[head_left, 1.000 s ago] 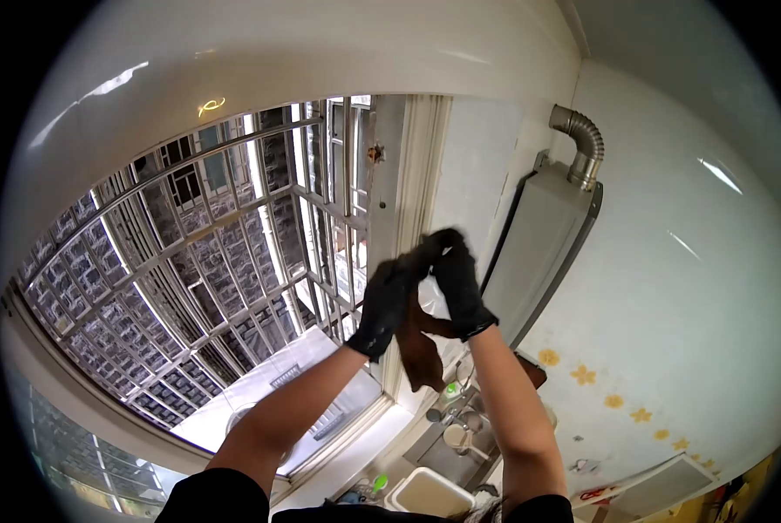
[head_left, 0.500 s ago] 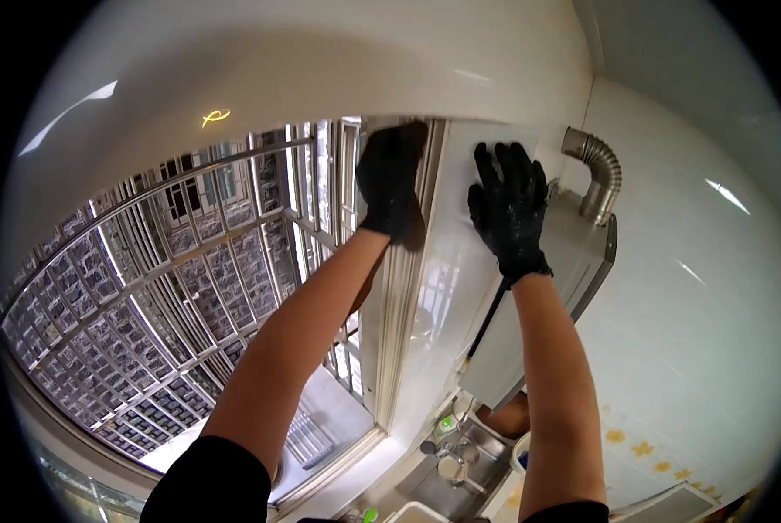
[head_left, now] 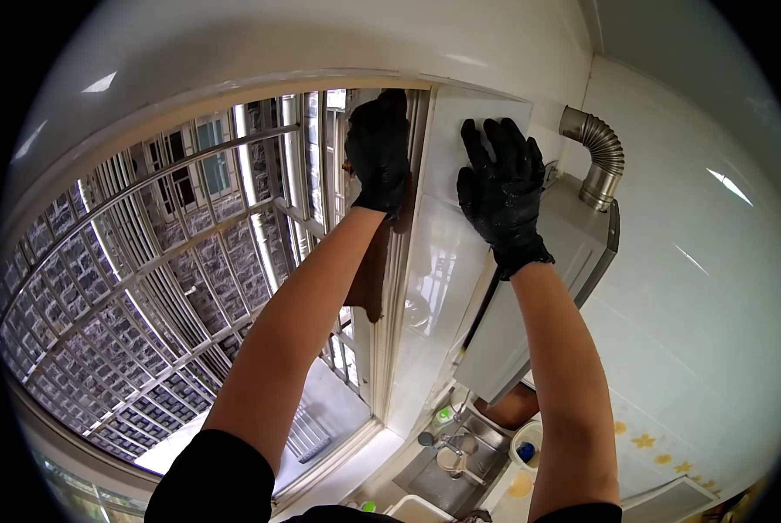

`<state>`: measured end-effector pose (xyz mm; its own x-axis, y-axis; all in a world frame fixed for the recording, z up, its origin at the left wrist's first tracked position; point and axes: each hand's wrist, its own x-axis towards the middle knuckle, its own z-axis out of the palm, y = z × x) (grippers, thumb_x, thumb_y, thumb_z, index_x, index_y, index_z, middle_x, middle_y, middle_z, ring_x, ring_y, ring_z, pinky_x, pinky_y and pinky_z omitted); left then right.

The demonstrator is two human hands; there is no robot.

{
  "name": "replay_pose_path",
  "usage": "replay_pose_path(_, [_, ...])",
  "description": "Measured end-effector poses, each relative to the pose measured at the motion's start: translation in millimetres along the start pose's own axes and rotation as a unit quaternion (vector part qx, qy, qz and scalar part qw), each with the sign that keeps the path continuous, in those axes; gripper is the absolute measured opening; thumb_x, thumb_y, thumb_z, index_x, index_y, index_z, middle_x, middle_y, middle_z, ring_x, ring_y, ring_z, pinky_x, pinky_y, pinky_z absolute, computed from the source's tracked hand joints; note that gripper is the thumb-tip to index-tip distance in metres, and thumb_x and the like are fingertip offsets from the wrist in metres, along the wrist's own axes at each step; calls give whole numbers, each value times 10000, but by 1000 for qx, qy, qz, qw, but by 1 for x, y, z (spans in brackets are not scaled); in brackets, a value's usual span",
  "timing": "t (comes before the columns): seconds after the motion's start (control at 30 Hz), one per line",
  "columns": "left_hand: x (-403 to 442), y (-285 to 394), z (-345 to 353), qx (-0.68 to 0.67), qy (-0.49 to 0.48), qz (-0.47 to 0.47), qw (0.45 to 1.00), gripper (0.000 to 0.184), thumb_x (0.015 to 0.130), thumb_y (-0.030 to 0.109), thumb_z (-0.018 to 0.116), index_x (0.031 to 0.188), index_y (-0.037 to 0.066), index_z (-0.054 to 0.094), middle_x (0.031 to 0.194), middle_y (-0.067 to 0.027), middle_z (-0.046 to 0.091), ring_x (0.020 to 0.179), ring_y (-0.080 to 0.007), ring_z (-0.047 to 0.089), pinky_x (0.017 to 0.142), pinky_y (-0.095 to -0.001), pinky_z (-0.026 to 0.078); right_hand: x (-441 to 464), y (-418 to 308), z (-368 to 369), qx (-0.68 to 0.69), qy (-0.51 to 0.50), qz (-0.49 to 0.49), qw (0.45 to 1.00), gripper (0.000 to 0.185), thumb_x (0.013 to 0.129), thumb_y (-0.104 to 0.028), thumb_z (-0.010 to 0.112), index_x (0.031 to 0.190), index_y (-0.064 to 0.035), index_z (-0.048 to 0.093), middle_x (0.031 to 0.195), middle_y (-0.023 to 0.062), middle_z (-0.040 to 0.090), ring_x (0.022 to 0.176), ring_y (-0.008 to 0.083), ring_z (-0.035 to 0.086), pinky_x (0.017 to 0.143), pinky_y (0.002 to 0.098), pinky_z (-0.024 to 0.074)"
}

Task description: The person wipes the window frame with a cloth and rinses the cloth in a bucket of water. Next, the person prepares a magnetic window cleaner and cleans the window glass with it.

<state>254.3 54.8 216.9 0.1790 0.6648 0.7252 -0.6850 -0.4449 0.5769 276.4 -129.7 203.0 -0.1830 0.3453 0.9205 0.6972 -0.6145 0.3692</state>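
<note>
My left hand [head_left: 379, 155], in a black glove, is closed on a brown cloth [head_left: 370, 283] at the upper part of the window frame [head_left: 390, 336]. The cloth hangs down below the hand, behind my forearm. My right hand [head_left: 502, 193], also in a black glove with wet spots, rests with its fingers spread against the white tiled wall [head_left: 447, 157] beside the window.
A grey wall-mounted box [head_left: 565, 261] with a ribbed metal pipe [head_left: 601, 157] sits just right of my right hand. Metal bars [head_left: 216, 235] stand outside the window. Below are a sink [head_left: 443, 488] with a pan and a white bucket [head_left: 530, 436].
My left hand has shifted slightly along the window frame, and more of the cloth shows hanging down. My right hand stays against the wall. The view has tilted a little.
</note>
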Motion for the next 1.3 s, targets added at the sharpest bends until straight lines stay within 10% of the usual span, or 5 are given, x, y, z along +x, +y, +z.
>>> replay_pose_path(0.17, [2, -17, 4, 16, -3, 103, 995, 188, 883, 179, 590, 912, -5, 617, 761, -28, 601, 709, -104, 526, 659, -250, 430, 0, 1, 0, 4, -1, -4, 1000, 586, 755, -200, 597, 1331, -178, 493, 1305, 97, 473, 1243, 296, 420, 1034, 480, 300])
replay_pose_path(0.3, [8, -30, 6, 6, -25, 70, 997, 211, 881, 187, 604, 958, -9, 619, 747, -27, 604, 699, -107, 532, 654, -254, 441, -1, 0, 2, 5, -7, 4, 1000, 570, 781, -227, 579, 1337, -155, 478, 1314, 84, 483, 1294, 261, 380, 1092, 456, 217])
replay_pose_path(0.37, [5, -19, 5, 143, -33, 92, 985, 312, 884, 349, 562, 926, 54, 653, 861, -145, 651, 802, -349, 615, 717, -423, 469, -1, 1, 2, 9, -10, 5, 1000, 575, 777, -223, 580, 1338, -152, 476, 1312, 85, 483, 1298, 257, 374, 1092, 457, 214])
replay_pose_path(0.67, [10, -20, 14, -52, -27, 26, 998, 271, 852, 340, 635, 861, 72, 681, 820, -90, 676, 735, -243, 647, 695, -335, 483, -1, -1, 2, -24, -22, 2, 999, 561, 786, -256, 556, 1333, -160, 477, 1298, 84, 494, 1299, 253, 366, 1091, 454, 200])
replay_pose_path(1.3, [32, -8, 35, 241, 87, 330, 909, 188, 832, 194, 558, 792, 53, 675, 753, -132, 647, 721, -315, 622, 643, -385, 481, -4, 3, 14, -11, 11, 9, 1000, 560, 756, -245, 584, 1307, -184, 507, 1301, 52, 482, 1282, 233, 381, 1068, 453, 226])
